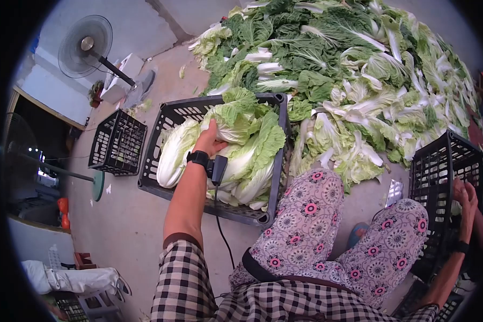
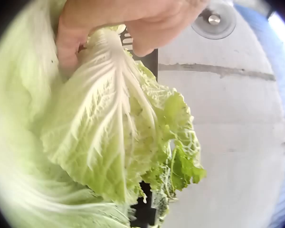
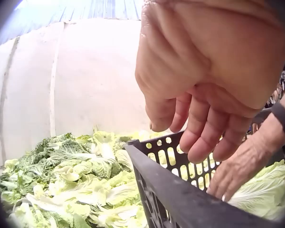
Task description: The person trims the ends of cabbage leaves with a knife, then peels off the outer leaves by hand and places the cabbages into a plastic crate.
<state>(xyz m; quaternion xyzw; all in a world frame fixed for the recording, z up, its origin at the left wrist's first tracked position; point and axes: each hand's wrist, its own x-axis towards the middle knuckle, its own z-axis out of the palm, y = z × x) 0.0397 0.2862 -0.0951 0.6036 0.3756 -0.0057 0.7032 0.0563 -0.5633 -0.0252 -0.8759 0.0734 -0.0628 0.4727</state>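
Note:
My left hand (image 1: 209,142) reaches into a black crate (image 1: 218,213) and grips a leafy cabbage (image 1: 233,121) among several others. In the left wrist view, thumb and fingers of the left hand (image 2: 128,19) lie on either side of the pale base of a cabbage leaf (image 2: 116,109). Off to the right, my right hand (image 1: 464,196) is at another black crate (image 1: 448,161). From the right wrist, the hand (image 3: 204,76) hangs over that crate's rim (image 3: 180,190), fingers loosely bent and holding nothing.
Another person's hand (image 3: 251,154) reaches down beside a cabbage (image 3: 268,192) in the right crate. A large heap of loose leaves (image 1: 354,80) lies ahead. A smaller crate (image 1: 118,142) and a standing fan (image 1: 86,45) are at the left. A cable (image 1: 224,236) hangs from the left wrist.

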